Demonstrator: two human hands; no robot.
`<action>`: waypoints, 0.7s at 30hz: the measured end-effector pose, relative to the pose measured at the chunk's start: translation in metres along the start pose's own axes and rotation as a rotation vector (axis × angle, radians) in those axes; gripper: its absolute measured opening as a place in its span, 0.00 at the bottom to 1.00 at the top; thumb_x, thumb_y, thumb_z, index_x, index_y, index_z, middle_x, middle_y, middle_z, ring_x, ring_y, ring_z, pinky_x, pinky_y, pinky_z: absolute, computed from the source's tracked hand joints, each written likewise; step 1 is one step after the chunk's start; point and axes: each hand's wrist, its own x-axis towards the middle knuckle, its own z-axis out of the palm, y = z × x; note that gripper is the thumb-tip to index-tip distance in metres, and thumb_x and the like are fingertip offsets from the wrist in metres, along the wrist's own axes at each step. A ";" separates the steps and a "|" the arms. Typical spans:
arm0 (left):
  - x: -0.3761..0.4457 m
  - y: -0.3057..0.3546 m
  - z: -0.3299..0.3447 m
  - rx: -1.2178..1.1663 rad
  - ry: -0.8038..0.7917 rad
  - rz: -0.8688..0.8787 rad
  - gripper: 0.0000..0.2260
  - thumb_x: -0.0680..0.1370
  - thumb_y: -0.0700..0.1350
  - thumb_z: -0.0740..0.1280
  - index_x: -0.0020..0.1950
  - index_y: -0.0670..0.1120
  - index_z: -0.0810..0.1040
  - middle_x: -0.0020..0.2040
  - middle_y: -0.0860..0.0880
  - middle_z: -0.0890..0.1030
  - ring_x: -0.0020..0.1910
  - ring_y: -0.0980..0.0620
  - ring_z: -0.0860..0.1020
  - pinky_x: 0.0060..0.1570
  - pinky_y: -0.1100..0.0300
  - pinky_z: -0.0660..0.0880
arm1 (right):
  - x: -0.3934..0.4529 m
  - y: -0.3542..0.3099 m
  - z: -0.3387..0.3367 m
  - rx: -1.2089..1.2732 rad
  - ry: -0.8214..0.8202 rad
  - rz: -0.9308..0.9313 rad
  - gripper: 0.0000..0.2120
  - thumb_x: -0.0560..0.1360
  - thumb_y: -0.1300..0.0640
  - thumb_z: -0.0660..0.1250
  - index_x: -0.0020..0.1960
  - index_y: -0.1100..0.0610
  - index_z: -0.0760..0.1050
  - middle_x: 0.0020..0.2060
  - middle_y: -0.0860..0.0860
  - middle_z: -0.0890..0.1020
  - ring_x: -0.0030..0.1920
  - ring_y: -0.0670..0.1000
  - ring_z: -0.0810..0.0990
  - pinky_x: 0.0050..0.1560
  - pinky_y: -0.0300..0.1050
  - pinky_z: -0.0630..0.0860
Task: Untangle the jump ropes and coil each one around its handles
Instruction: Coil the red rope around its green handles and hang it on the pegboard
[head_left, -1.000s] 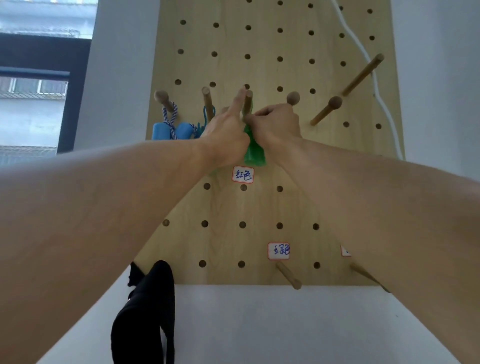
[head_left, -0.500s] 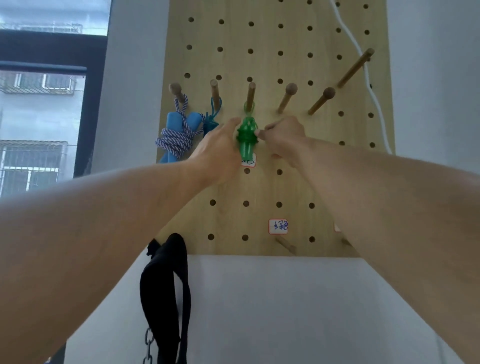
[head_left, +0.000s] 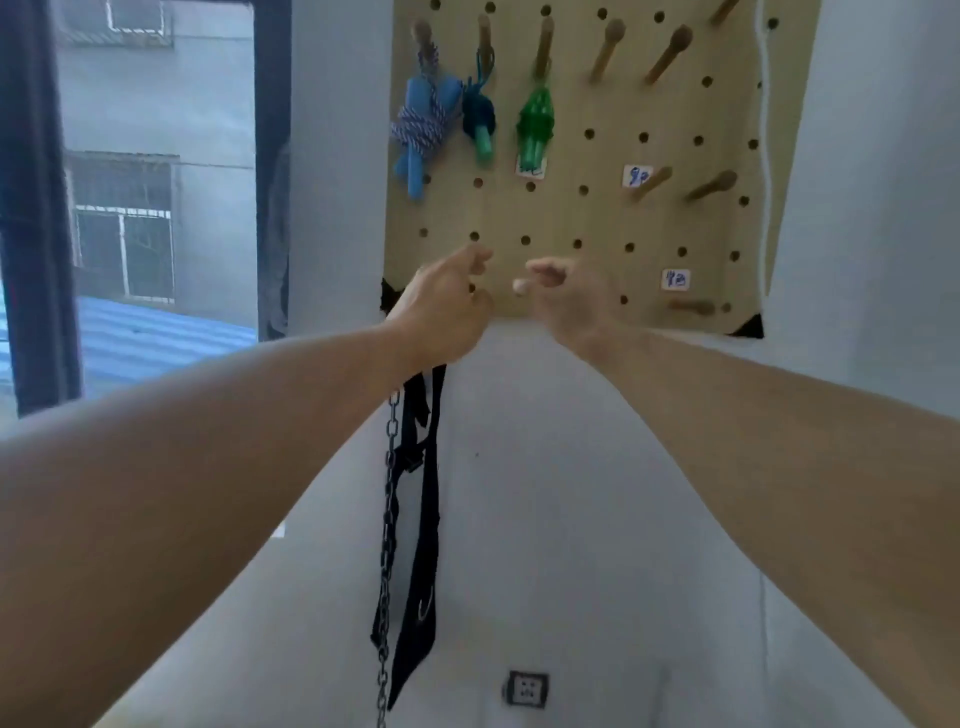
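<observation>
Both hands empty, left hand (head_left: 447, 306) and right hand (head_left: 566, 301) loosely curled, low before the pegboard (head_left: 587, 218), green coiled jump rope (head_left: 535, 127), teal one (head_left: 480, 122), blue one (head_left: 423, 130) hanging on its upper pegs.

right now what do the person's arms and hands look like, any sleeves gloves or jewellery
Both forearms are bare along all that shows, with no sleeve edge in view. The left hand and right hand wear no gloves, and no watch, bracelet or ring is visible, though the image is slightly blurred at the fingers.
</observation>
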 end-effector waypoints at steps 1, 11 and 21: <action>-0.023 -0.007 0.005 -0.026 -0.022 -0.035 0.22 0.81 0.42 0.63 0.75 0.49 0.68 0.70 0.51 0.74 0.67 0.51 0.74 0.66 0.56 0.71 | -0.025 0.008 0.011 0.018 -0.022 0.011 0.18 0.77 0.51 0.72 0.65 0.54 0.80 0.48 0.44 0.81 0.50 0.42 0.80 0.51 0.30 0.74; -0.311 -0.106 0.089 -0.014 -0.463 -0.493 0.26 0.79 0.45 0.66 0.77 0.50 0.63 0.70 0.50 0.75 0.63 0.49 0.76 0.54 0.57 0.76 | -0.314 0.107 0.135 -0.038 -0.480 0.120 0.12 0.77 0.49 0.68 0.59 0.44 0.81 0.46 0.40 0.84 0.46 0.45 0.83 0.49 0.46 0.80; -0.446 -0.209 0.138 0.229 -1.144 -0.823 0.33 0.79 0.53 0.69 0.79 0.43 0.61 0.76 0.44 0.68 0.72 0.44 0.69 0.69 0.56 0.67 | -0.515 0.235 0.222 -0.180 -1.069 0.567 0.15 0.70 0.54 0.69 0.56 0.43 0.81 0.46 0.42 0.83 0.48 0.49 0.82 0.52 0.46 0.80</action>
